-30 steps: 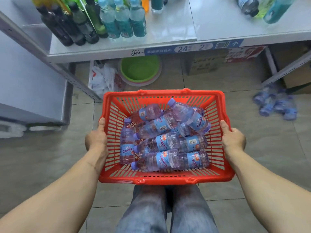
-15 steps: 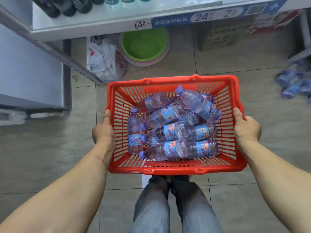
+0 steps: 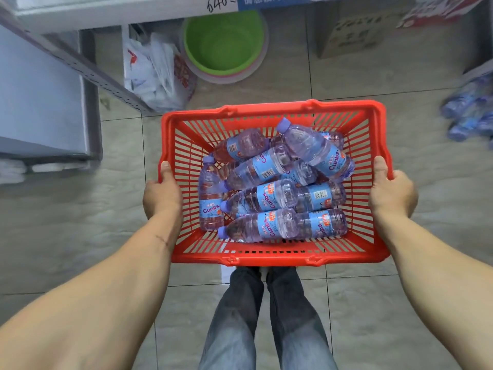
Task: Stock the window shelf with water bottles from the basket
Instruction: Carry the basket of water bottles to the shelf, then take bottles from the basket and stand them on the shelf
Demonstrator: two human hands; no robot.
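Observation:
A red plastic basket (image 3: 272,112) hangs above the tiled floor in front of my legs. Several clear water bottles (image 3: 269,225) with blue labels and purple caps lie piled inside it. My left hand (image 3: 161,196) grips the basket's left rim, thumb on top. My right hand (image 3: 390,194) grips the right rim the same way. The white shelf's front edge (image 3: 112,10) with a blue price strip runs along the top of the view; its top surface is out of sight.
Under the shelf sit a green basin (image 3: 225,45), a white plastic bag (image 3: 157,73) and a cardboard box (image 3: 352,36). A slanted metal shelf post (image 3: 88,72) runs at the left. More wrapped water bottles (image 3: 469,113) lie on the floor at the right.
The view has tilted downward: the shelf top and its drinks have slid out of sight. The basket sits lower toward the floor, both hands still on its rims.

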